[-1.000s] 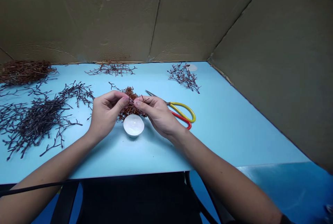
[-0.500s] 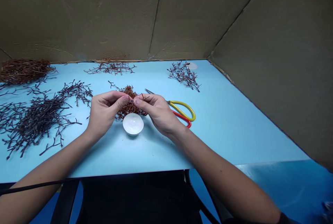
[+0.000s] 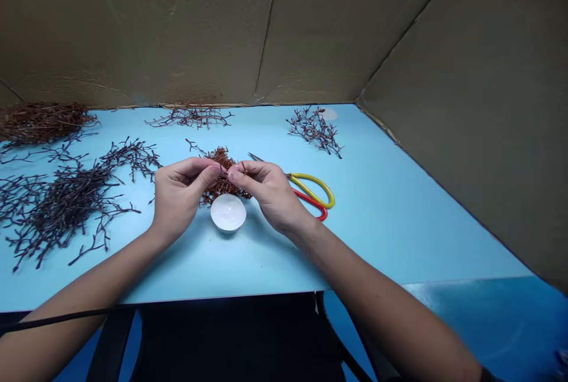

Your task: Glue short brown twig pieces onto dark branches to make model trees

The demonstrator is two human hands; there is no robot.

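My left hand point(image 3: 181, 193) and my right hand point(image 3: 266, 190) meet fingertip to fingertip above a heap of short reddish-brown twigs point(image 3: 215, 191). Both are closed in a pinch on small brown twig pieces, whose ends show between the fingers; whether it is one piece or two I cannot tell. Just below the fingertips stands a small white bowl point(image 3: 228, 213), with a pale, shiny content or bottom. Scissors point(image 3: 313, 193) with one yellow and one red handle lie behind my right hand, which hides part of their blades.
Dark branched twigs point(image 3: 71, 198) lie in a large pile at the left. A reddish twig heap point(image 3: 44, 122) sits at the back left, loose thin twigs point(image 3: 190, 116) at the back, and a branched bunch point(image 3: 316, 130) at the back right. Cardboard walls point(image 3: 177, 33) enclose the blue table point(image 3: 399, 216).
The hands stay in nearly the same pinch, with only a slight shift of the fingers. The whole view has moved a little; nothing on the table has visibly changed.
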